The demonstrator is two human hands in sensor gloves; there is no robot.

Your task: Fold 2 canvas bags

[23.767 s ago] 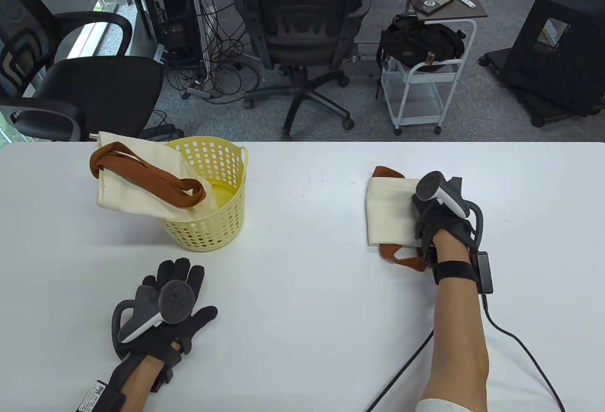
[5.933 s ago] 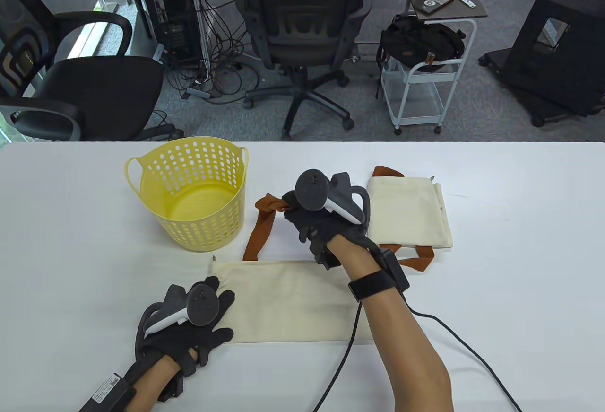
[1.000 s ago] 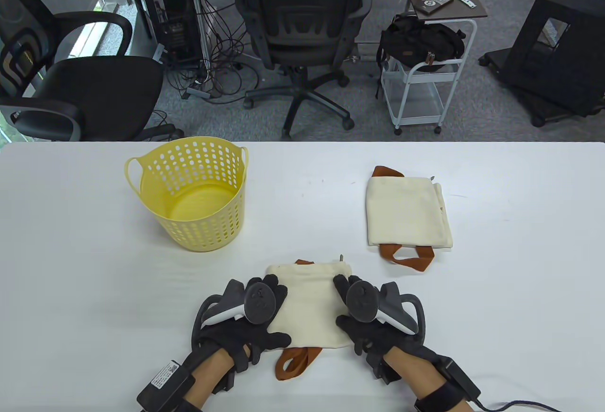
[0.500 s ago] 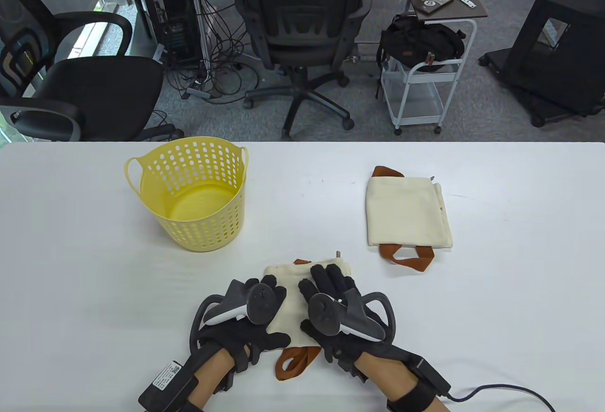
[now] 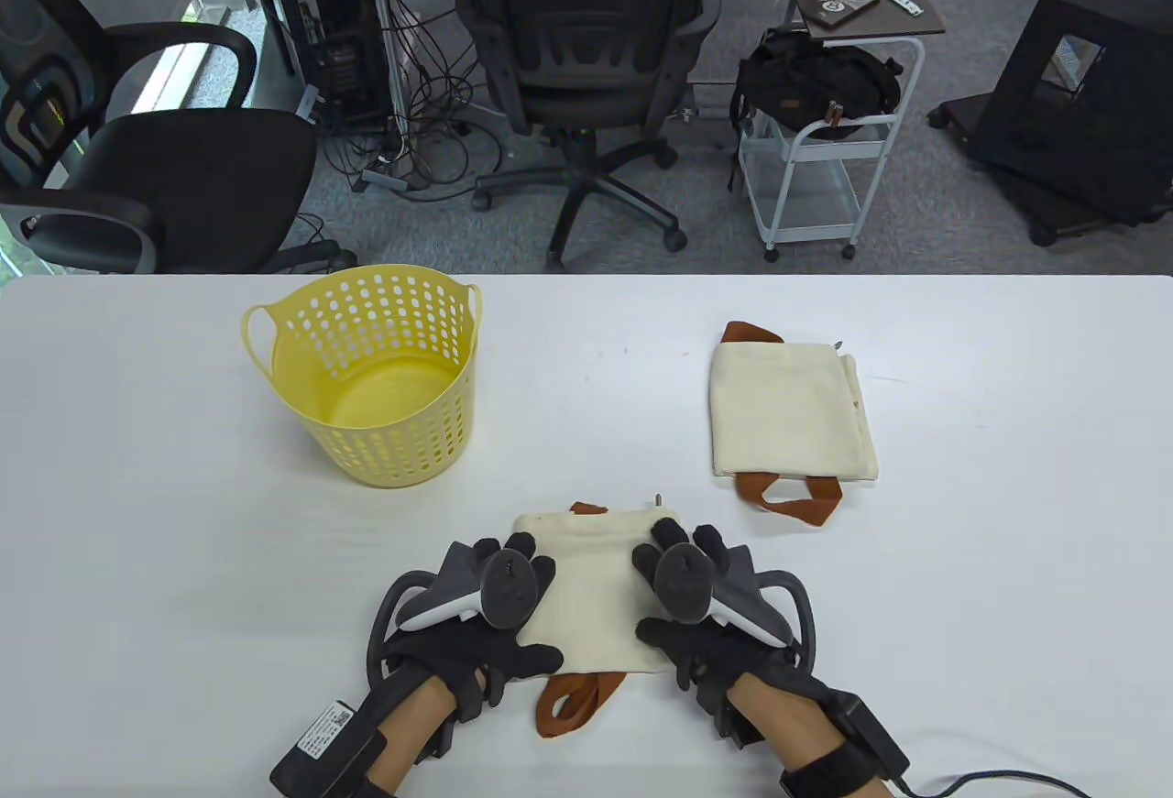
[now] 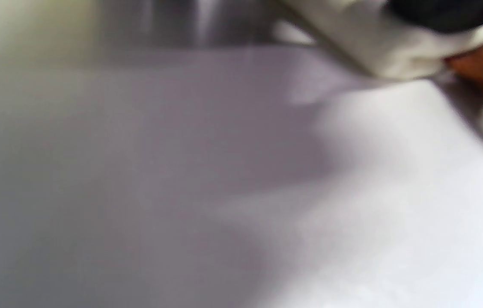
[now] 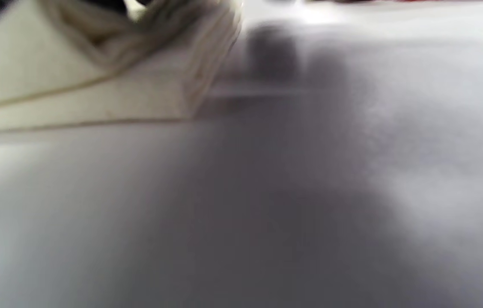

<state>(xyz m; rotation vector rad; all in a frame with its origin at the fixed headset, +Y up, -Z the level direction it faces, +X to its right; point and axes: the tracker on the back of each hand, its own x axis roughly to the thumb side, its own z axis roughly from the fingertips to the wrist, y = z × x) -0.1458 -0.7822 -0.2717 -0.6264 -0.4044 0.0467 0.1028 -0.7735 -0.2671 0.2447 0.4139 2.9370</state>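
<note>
The second folded bag [image 5: 594, 592], nearer than the basket [image 5: 367, 377], is pressed by flat left hand [image 5: 476, 624] and right hand [image 5: 706, 615], fingers uncurled; release is judged next.

A white table [image 5: 137, 486] stands on a grey carpet floor [image 5: 715, 221]. Behind its far edge are two black chairs [image 5: 586, 28] [image 5: 156, 166], tangled cables [image 5: 422, 111], a white cart [image 5: 825, 157] and a black box [image 5: 1081, 92]. Daylight comes from the left.
</note>
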